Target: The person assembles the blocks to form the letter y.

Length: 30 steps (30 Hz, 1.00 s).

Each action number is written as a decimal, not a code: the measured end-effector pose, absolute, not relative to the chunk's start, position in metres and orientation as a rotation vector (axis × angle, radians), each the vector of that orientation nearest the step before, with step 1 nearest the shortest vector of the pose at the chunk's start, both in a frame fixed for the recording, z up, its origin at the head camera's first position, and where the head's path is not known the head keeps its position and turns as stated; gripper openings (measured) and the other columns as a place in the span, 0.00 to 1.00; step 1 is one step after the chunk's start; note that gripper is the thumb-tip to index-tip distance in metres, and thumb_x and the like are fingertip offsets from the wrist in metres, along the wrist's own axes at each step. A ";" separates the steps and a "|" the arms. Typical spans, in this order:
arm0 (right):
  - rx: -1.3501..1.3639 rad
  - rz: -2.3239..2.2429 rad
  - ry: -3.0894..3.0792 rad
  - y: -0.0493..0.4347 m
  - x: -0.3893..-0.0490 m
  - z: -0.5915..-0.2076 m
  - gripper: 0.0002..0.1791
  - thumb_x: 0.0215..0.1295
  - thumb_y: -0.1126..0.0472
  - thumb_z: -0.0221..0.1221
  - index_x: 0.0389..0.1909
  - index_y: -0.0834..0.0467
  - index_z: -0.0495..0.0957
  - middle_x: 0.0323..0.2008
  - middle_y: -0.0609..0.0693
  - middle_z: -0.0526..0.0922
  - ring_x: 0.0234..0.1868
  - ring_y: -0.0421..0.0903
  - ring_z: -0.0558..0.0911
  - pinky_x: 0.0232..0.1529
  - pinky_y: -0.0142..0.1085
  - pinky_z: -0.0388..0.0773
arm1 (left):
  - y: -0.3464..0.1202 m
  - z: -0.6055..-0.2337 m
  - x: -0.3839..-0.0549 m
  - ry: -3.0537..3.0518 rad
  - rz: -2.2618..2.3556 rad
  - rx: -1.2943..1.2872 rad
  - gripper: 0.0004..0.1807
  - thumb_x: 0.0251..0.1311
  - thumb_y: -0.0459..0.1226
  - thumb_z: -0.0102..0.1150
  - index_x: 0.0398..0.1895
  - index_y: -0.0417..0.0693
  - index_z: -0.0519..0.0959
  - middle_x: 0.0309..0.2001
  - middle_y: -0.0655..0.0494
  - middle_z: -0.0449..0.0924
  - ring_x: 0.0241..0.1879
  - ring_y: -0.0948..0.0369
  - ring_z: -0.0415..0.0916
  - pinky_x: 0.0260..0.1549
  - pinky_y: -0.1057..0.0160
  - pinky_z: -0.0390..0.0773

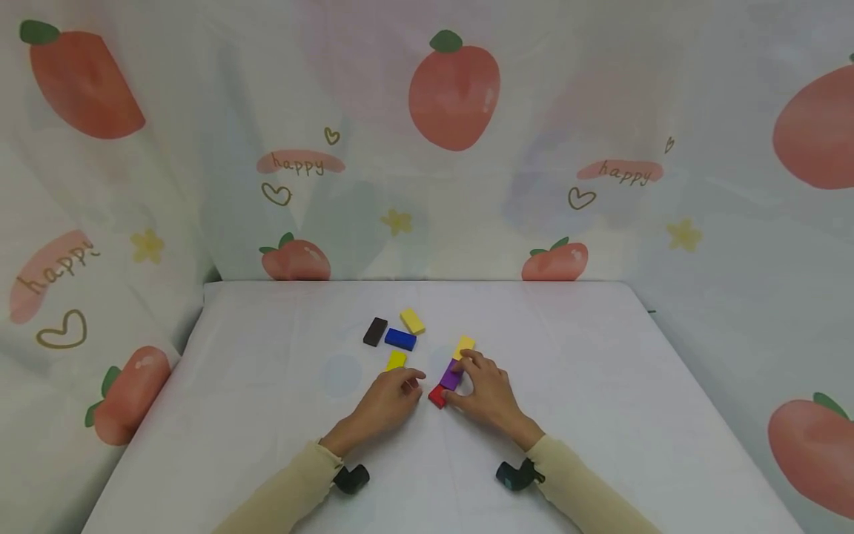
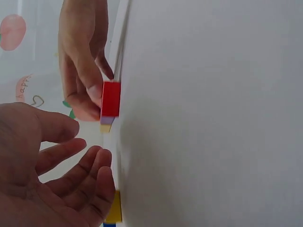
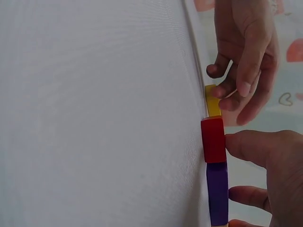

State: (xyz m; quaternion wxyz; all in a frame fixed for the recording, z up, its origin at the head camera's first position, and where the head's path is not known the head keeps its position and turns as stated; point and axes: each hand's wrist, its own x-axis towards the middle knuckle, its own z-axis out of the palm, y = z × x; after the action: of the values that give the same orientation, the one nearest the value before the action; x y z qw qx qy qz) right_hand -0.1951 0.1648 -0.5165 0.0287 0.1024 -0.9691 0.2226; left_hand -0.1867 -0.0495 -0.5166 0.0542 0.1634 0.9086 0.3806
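Three blocks, a red one [image 1: 437,396], a purple one [image 1: 451,375] and a light yellow one [image 1: 463,346], lie end to end in a slanting row on the white table. My right hand [image 1: 490,389] is over this row, thumb at the red block and fingertips touching near the purple and light yellow ones. Loosely bent and holding nothing, my left hand [image 1: 390,400] hovers left of the row. Just beyond its fingers lies a bright yellow block [image 1: 396,360], partly hidden by the hand in the head view.
Farther back on the table [image 1: 267,386] are a blue block [image 1: 400,340], a black block [image 1: 376,331] and another yellow block [image 1: 412,321]. A fruit-patterned curtain [image 1: 373,89] hangs behind the table and along its sides.
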 end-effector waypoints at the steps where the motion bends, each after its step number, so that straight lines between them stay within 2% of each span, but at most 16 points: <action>1: 0.315 0.685 -2.993 0.165 -0.195 -0.517 0.21 0.53 0.44 0.70 0.45 0.49 0.78 0.67 0.54 0.71 0.67 0.60 0.70 0.63 0.61 0.64 | -0.054 -0.516 -0.187 2.768 1.155 0.499 0.15 0.67 0.40 0.58 0.55 0.51 0.80 0.41 0.61 0.80 0.40 0.66 0.75 0.43 0.65 0.78; 12: 0.318 0.707 -2.991 0.167 -0.194 -0.519 0.22 0.53 0.44 0.69 0.45 0.48 0.77 0.67 0.53 0.70 0.67 0.60 0.70 0.63 0.60 0.64 | -0.086 -0.512 -0.194 2.883 1.215 0.402 0.12 0.64 0.36 0.61 0.50 0.49 0.82 0.39 0.61 0.81 0.39 0.66 0.75 0.36 0.69 0.77; 20: 0.333 0.712 -2.985 0.167 -0.194 -0.518 0.22 0.53 0.44 0.69 0.46 0.48 0.77 0.67 0.53 0.70 0.67 0.60 0.69 0.63 0.60 0.63 | -0.095 -0.509 -0.206 2.931 1.232 0.348 0.12 0.63 0.36 0.61 0.50 0.48 0.81 0.42 0.56 0.82 0.40 0.62 0.77 0.41 0.64 0.79; 25: 0.346 0.705 -2.986 0.168 -0.194 -0.519 0.22 0.54 0.44 0.69 0.47 0.48 0.77 0.67 0.53 0.70 0.67 0.60 0.70 0.63 0.60 0.64 | -0.096 -0.508 -0.213 2.926 1.188 0.307 0.15 0.62 0.38 0.64 0.51 0.47 0.80 0.44 0.54 0.81 0.42 0.60 0.76 0.46 0.58 0.78; 30: 0.351 0.719 -2.977 0.169 -0.194 -0.520 0.22 0.53 0.44 0.69 0.47 0.48 0.77 0.67 0.53 0.70 0.67 0.60 0.70 0.62 0.60 0.64 | -0.095 -0.509 -0.219 2.940 1.115 0.285 0.18 0.60 0.39 0.66 0.53 0.46 0.79 0.44 0.52 0.79 0.41 0.59 0.74 0.47 0.57 0.78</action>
State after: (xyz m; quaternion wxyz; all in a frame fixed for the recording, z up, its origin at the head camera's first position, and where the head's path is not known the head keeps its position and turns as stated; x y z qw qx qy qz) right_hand -0.1944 0.1693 -0.5202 0.0295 0.1137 -0.9653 0.2331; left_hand -0.2191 -0.0951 -0.5088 -0.0080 0.0902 0.9312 0.3532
